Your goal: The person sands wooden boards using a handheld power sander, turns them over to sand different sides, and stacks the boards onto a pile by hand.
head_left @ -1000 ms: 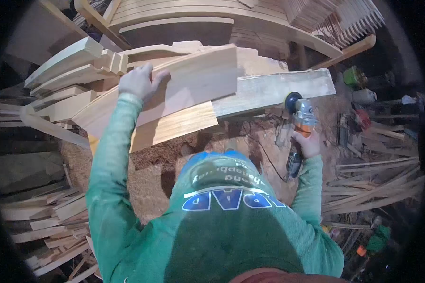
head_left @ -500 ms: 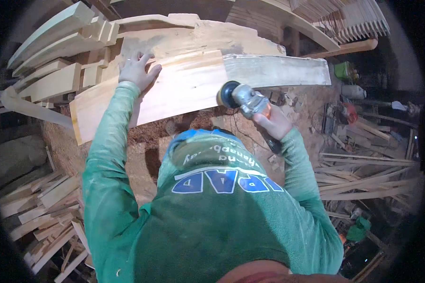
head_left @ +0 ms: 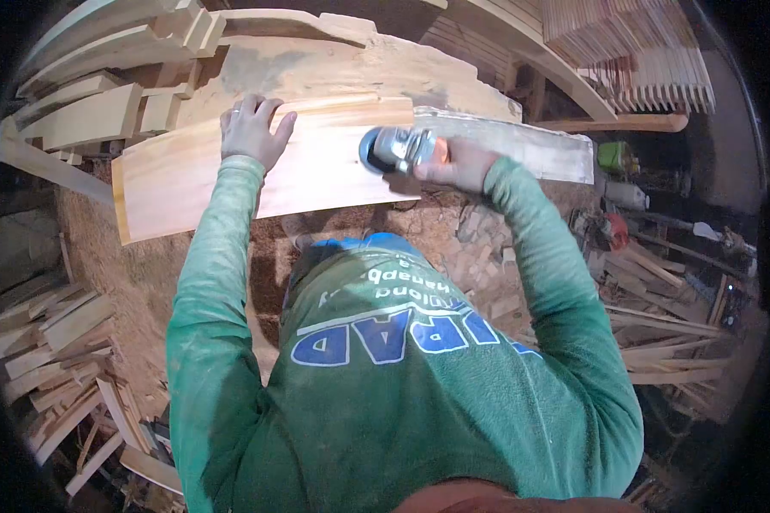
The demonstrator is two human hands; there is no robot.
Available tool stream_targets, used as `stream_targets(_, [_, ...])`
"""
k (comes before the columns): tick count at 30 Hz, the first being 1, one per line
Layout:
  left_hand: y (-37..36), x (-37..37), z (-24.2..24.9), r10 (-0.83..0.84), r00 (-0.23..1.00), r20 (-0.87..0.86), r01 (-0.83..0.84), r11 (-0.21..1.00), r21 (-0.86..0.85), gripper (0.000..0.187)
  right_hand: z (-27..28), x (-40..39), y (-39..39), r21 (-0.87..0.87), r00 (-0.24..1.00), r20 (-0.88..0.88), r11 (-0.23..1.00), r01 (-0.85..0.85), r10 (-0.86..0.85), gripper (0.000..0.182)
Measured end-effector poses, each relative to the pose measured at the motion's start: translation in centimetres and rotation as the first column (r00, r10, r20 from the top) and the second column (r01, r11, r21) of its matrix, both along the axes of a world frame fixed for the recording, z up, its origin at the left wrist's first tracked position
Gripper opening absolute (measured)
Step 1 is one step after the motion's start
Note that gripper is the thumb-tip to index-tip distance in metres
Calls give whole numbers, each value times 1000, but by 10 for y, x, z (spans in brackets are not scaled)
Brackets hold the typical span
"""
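A pale wooden board [head_left: 316, 171] lies across the workbench [head_left: 316, 73] in front of me. My left hand [head_left: 255, 131] rests on the board's left half, fingers spread toward its far edge. My right hand [head_left: 460, 164] is wrapped around an angle grinder [head_left: 395, 147] with a round disc at its head. The disc sits over the right part of the board, close to its surface, slightly smeared by motion. Behind the grinder, a greyish-white plank [head_left: 539, 147] extends to the right from the board's end.
Curved cut timbers [head_left: 94, 115] are stacked at the left of the bench. Thin slats [head_left: 624, 51] stand in a row at the upper right. Scrap wood [head_left: 60, 342] is piled at lower left, with more strips [head_left: 667, 333] at right. Sawdust covers the floor [head_left: 188, 265].
My right hand has carried the grinder left and farther from me, from the board's right near corner onto its face. My left hand stays spread on the board.
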State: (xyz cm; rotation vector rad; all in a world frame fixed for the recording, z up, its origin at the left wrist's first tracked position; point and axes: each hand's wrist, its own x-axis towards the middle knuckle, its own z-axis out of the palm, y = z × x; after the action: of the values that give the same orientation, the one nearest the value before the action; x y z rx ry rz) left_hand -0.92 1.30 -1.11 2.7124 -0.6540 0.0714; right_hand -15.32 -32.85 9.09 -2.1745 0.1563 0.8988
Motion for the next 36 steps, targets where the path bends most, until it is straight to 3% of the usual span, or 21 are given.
stream_targets(4, [-1,-1,-1,0,999,50,0,1000,6,38,0,50,-16,20,995,105,1000,-4,2,77])
stream_targets(7, [-1,-1,-2,1,999,44,-2,1000,12,39,-4,77,-22,-246,1000,-10,969,5,-7,78])
stream_targets(11, [-2,-1,0,8,1000,19,-9,1000,17,40,12,49,-1,-100,990,121,993,-59,71,83])
stream_targets(12, [-2,-1,1,11,1000,19,-11,1000,21,40,4,37,-2,-32,994,58,996,-88,90,83])
stream_targets(13, [-2,-1,1,12,1000,27,-12,1000,17,40,-15,19,-7,-68,998,-6,996,-65,65,81])
stream_targets(15, [-2,-1,-1,14,999,39,-14,1000,9,40,10,-11,7,27,997,-26,997,-78,78,81])
stream_targets(17, [-1,2,-2,8,1000,12,-9,1000,23,41,12,-30,8,-40,980,-127,987,-158,152,77])
stream_targets(23, [-1,4,-2,4,1000,6,-4,999,32,41,3,-9,-13,-20,995,-79,998,-63,62,76])
stream_targets(25, [-1,2,-3,3,1000,6,-4,1000,29,41,-11,19,-25,55,998,68,998,-18,14,78])
stream_targets(30, [-1,0,-2,7,1000,25,-8,1000,23,42,-1,79,-21,-275,999,-1,961,37,-39,74])
stream_targets(33, [-2,-2,3,12,1000,17,-12,1000,7,39,9,51,-3,-50,993,106,997,-50,55,82])
stream_targets(35, [-1,-1,2,1,999,32,-1,1000,-7,39,5,21,11,142,1000,-7,990,-12,13,78])
stream_targets(36, [0,-1,1,-3,999,39,3,1000,-11,39,-7,10,11,101,995,-36,991,-84,89,80])
